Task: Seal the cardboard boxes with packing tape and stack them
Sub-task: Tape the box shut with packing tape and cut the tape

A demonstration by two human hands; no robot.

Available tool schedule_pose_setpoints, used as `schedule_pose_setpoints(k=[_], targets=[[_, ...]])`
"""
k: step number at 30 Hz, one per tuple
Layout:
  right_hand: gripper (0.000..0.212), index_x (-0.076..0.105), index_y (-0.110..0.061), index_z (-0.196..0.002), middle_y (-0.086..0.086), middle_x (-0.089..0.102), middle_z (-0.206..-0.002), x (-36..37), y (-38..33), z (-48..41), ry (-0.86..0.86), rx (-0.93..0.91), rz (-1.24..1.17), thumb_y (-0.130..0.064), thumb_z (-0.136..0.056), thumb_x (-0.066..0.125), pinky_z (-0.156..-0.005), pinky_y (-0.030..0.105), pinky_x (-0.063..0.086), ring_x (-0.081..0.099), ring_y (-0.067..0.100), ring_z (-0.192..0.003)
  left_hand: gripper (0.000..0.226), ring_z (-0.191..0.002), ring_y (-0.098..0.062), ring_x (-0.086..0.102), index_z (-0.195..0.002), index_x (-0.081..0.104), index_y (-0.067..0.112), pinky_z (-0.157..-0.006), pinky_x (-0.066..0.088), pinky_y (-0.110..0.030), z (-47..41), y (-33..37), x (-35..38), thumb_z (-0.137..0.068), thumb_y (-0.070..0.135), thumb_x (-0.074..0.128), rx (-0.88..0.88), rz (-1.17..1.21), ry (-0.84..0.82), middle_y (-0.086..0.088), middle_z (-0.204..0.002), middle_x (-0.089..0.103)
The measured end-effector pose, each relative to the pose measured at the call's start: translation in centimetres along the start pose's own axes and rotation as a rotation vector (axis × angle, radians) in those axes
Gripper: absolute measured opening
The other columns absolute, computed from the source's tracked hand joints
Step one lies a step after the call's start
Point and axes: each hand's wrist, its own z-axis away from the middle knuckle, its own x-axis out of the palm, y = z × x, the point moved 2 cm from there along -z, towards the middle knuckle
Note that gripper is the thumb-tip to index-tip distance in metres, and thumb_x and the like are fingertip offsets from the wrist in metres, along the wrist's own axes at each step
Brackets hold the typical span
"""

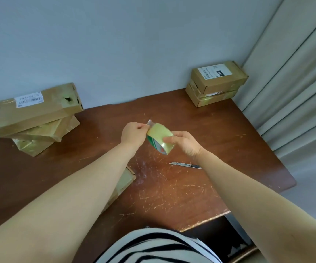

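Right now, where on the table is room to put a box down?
The biggest bare patch of table lies at the back, between the left stack and the right stack. Another runs from the knife to the right edge. It's crowded at both back corners and at the near left, where a box lies.

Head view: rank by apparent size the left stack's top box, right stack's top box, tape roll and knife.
1. left stack's top box
2. right stack's top box
3. tape roll, lifted nearer the camera, so unsure against the knife
4. knife
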Motion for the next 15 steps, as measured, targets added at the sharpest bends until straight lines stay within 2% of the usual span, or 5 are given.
schedule_pose_setpoints(k=[3, 6, 11, 15], targets=[[0.023, 0.07, -0.009, -0.093, -0.001, 0.069, -0.081, -0.4, -0.4, -0.2, -0.048, 0.023, 0.048, -0.031, -0.09, 0.063, -0.069, 0.014, 0.046, 0.061, 0.007, -0.072, 0.019, -0.103, -0.031, 0.062, -0.101, 0.073, 0.007, -0.092, 0.052, -0.045, -0.5, -0.5, 0.2, -0.09, 0.018, 0.062, -0.115, 0.024, 0.007, -0.012, -0.105, 0.069], [0.032, 0.071, -0.005, -0.094, 0.004, 0.07, -0.08, -1.7, -0.9, -0.8, -0.011, 0.052, 0.08, -0.036, -0.087, 0.065, -0.071, 0.025, 0.048, 0.063, 0.015, -0.073, 0.017, -0.107, -0.034, 0.062, -0.1, 0.072, 0.006, -0.094, 0.049, -0.042, -0.4, -0.3, 0.9, -0.088, 0.015, 0.065, -0.19, 0.082, -0.017, -0.016, -0.105, 0.069], [0.021, 0.065, -0.009, -0.095, -0.001, 0.062, -0.08, -2.5, -0.2, -1.1, -0.128, 0.12, 0.196, -0.028, -0.093, 0.056, -0.071, 0.023, 0.042, 0.056, 0.011, -0.075, 0.029, -0.119, -0.035, 0.054, -0.114, 0.064, -0.001, -0.099, 0.044, -0.042, -1.1, 0.2, 1.4, -0.089, 0.014, 0.066, -0.284, 0.194, 0.019, -0.019, -0.122, 0.061], [0.04, 0.067, -0.01, -0.078, -0.001, 0.062, -0.072, -4.9, 0.7, -1.1, -0.049, 0.114, 0.345, -0.048, -0.086, 0.062, -0.065, 0.024, 0.045, 0.058, 0.013, -0.067, 0.021, -0.12, -0.032, 0.054, -0.103, 0.063, -0.001, -0.101, 0.043, -0.043, -2.2, -0.8, 0.4, -0.088, 0.013, 0.067, -0.391, 0.222, 0.076, -0.015, -0.113, 0.065]])
